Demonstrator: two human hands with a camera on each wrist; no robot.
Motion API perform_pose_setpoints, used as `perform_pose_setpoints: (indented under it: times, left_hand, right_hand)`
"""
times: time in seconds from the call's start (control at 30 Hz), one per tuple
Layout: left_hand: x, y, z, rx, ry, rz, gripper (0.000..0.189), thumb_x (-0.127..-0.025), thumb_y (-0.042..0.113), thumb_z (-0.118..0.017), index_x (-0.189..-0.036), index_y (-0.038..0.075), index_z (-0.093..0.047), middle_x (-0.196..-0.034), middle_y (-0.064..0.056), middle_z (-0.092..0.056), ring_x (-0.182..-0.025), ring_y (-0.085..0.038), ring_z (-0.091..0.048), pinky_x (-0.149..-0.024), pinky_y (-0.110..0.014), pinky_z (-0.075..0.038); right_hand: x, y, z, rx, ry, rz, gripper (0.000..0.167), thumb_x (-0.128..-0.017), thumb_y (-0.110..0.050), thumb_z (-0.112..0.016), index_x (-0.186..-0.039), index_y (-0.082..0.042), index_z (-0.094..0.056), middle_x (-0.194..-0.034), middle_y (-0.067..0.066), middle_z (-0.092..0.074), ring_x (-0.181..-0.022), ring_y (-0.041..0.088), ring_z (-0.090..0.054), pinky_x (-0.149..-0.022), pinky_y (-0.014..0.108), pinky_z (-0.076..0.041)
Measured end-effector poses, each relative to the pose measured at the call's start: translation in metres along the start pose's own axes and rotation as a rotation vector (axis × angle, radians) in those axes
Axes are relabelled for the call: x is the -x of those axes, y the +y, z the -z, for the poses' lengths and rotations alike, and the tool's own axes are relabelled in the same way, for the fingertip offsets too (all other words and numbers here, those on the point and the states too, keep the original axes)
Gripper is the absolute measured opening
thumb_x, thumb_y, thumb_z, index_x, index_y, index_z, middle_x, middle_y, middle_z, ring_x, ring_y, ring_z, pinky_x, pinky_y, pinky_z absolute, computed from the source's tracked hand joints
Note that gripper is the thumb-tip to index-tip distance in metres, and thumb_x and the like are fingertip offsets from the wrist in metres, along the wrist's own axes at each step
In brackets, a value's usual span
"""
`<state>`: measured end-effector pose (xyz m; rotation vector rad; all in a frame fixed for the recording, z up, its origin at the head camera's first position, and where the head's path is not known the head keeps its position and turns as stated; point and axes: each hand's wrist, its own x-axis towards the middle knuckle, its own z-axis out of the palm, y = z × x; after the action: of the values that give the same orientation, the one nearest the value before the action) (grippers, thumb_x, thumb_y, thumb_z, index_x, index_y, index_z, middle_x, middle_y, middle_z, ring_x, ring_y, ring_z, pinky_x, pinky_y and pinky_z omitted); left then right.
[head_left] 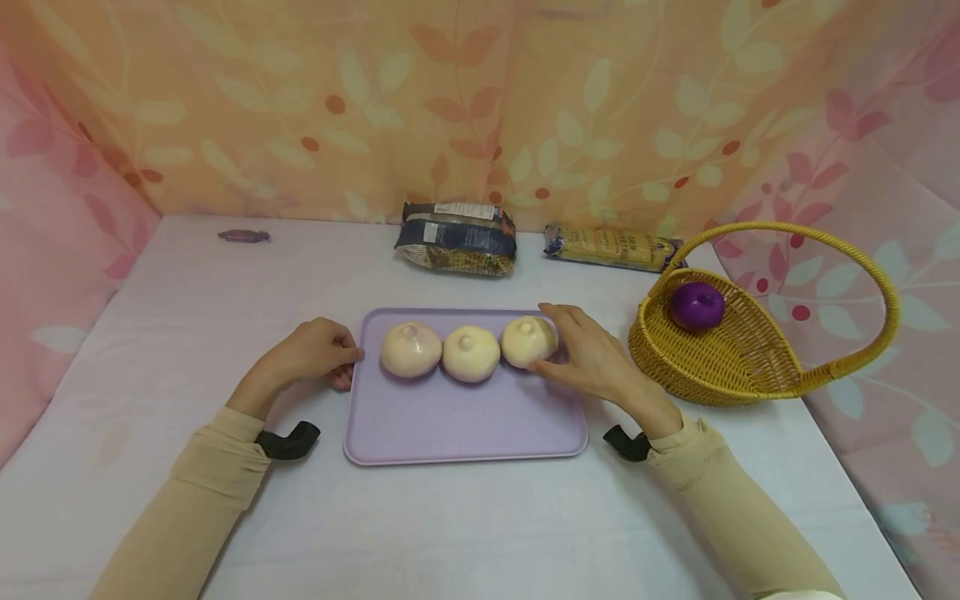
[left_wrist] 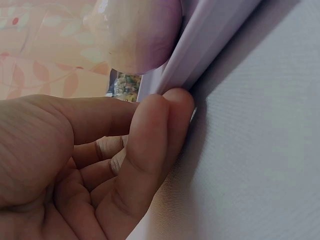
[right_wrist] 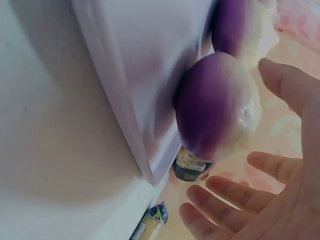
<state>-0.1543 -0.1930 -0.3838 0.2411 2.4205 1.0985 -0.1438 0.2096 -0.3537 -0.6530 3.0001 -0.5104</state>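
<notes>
Three turnips, white on top and purple beneath, stand in a row on a lilac tray (head_left: pixel 465 425): a left turnip (head_left: pixel 411 350), a middle turnip (head_left: pixel 471 354) and a right turnip (head_left: pixel 525 342). At the tray's left edge, my left hand (head_left: pixel 318 350) pinches the rim between thumb and fingers; the left wrist view shows the fingertips (left_wrist: pixel 152 115) right at it. My right hand (head_left: pixel 588 354) spreads around the right turnip, thumb in front and fingers behind. In the right wrist view, its fingers (right_wrist: pixel 225 200) are extended, with a gap between them and the turnip (right_wrist: pixel 217 107).
A yellow wicker basket (head_left: pixel 675 379) with a tall handle stands at the right, holding a purple turnip (head_left: pixel 697 306). Along the back lie a dark-labelled packet (head_left: pixel 457 242), a long yellow packet (head_left: pixel 611 248) and a small wrapped candy (head_left: pixel 243 237). Patterned curtains border the white tabletop.
</notes>
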Motion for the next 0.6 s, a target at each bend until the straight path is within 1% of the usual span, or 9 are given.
perform_pose_setpoints:
  times: [0.17, 0.23, 0.3, 0.33, 0.4, 0.43, 0.53, 0.57, 0.6]
  left_hand:
    - [0.0, 0.0, 0.0, 0.013, -0.004, -0.002, 0.019, -0.096, 0.012, -0.059, -0.086, -0.004, -0.064, -0.065, -0.004, -0.069, -0.057, -0.012, -0.069, -0.061, -0.024, -0.054]
    - [0.0, -0.001, 0.0, 0.017, -0.004, -0.003, 0.019, -0.096, 0.012, -0.059, -0.087, -0.004, -0.064, -0.065, -0.004, -0.069, -0.057, -0.012, -0.069, -0.061, -0.024, -0.054]
    - [0.0, -0.001, -0.001, 0.016, -0.005, -0.002, 0.019, -0.096, 0.012, -0.059, -0.087, -0.004, -0.064, -0.065, -0.004, -0.069, -0.057, -0.012, -0.068, -0.061, -0.024, -0.054]
    - [0.0, -0.001, -0.001, 0.016, -0.006, -0.002, 0.019, -0.096, 0.012, -0.059, -0.087, -0.004, -0.064, -0.065, -0.004, -0.069, -0.057, -0.013, -0.068, -0.061, -0.025, -0.054]
    - [0.0, 0.0, -0.001, 0.013, -0.006, -0.003, 0.019, -0.096, 0.013, -0.059, -0.087, -0.004, -0.065, -0.065, -0.004, -0.07, -0.057, -0.013, -0.069, -0.061, -0.025, -0.055]
    - [0.0, 0.0, 0.0, 0.008, -0.005, -0.002, 0.019, -0.096, 0.013, -0.059, -0.087, -0.003, -0.065, -0.065, -0.004, -0.07, -0.057, -0.013, -0.069, -0.061, -0.024, -0.054]
    - [0.0, 0.0, 0.001, 0.004, -0.004, -0.001, 0.019, -0.096, 0.013, -0.059, -0.088, -0.003, -0.065, -0.065, -0.004, -0.07, -0.057, -0.013, -0.069, -0.062, -0.024, -0.054]
    - [0.001, 0.001, 0.001, 0.002, -0.003, -0.001, 0.019, -0.096, 0.013, -0.059, -0.087, -0.003, -0.065, -0.065, -0.004, -0.07, -0.057, -0.013, -0.069, -0.062, -0.024, -0.054]
    - [0.001, 0.0, 0.001, 0.001, -0.001, 0.0, 0.019, -0.096, 0.013, -0.059, -0.087, -0.003, -0.065, -0.065, -0.004, -0.07, -0.057, -0.013, -0.069, -0.062, -0.024, -0.054]
  right_hand:
    - [0.006, 0.002, 0.017, 0.007, 0.024, -0.03, 0.075, -0.087, -0.051, -0.068, -0.146, -0.014, -0.041, -0.148, 0.016, -0.045, -0.134, 0.038, -0.047, -0.103, 0.058, -0.043]
    - [0.008, 0.005, 0.026, 0.015, 0.083, -0.017, 0.065, -0.09, -0.044, -0.067, -0.141, -0.011, -0.047, -0.145, 0.017, -0.048, -0.131, 0.038, -0.049, -0.102, 0.057, -0.044]
    - [0.011, 0.009, 0.038, 0.028, 0.142, -0.027, 0.056, -0.092, -0.039, -0.066, -0.137, -0.009, -0.052, -0.141, 0.016, -0.052, -0.128, 0.038, -0.052, -0.1, 0.057, -0.045]
    - [0.012, 0.012, 0.044, 0.039, 0.168, -0.043, 0.052, -0.092, -0.037, -0.065, -0.134, -0.008, -0.055, -0.139, 0.016, -0.054, -0.125, 0.038, -0.054, -0.099, 0.057, -0.045]
    - [0.014, 0.018, 0.06, 0.06, 0.215, -0.086, 0.042, -0.094, -0.032, -0.063, -0.127, -0.007, -0.06, -0.132, 0.017, -0.06, -0.113, 0.037, -0.06, -0.092, 0.056, -0.048]
    - [0.015, 0.022, 0.068, 0.07, 0.23, -0.117, 0.038, -0.094, -0.031, -0.062, -0.125, -0.007, -0.062, -0.125, 0.016, -0.064, -0.105, 0.037, -0.062, -0.088, 0.055, -0.049]
    - [0.017, 0.037, 0.089, 0.085, 0.24, -0.205, 0.032, -0.096, -0.026, -0.055, -0.117, -0.006, -0.067, -0.111, 0.018, -0.069, -0.091, 0.033, -0.062, -0.08, 0.052, -0.049]
    - [0.018, 0.043, 0.094, 0.084, 0.242, -0.226, 0.031, -0.096, -0.025, -0.053, -0.114, -0.005, -0.068, -0.107, 0.019, -0.069, -0.087, 0.033, -0.062, -0.078, 0.052, -0.049]
    - [0.019, 0.05, 0.098, 0.078, 0.239, -0.247, 0.031, -0.096, -0.025, -0.052, -0.113, -0.004, -0.068, -0.105, 0.02, -0.069, -0.088, 0.034, -0.061, -0.077, 0.052, -0.049]
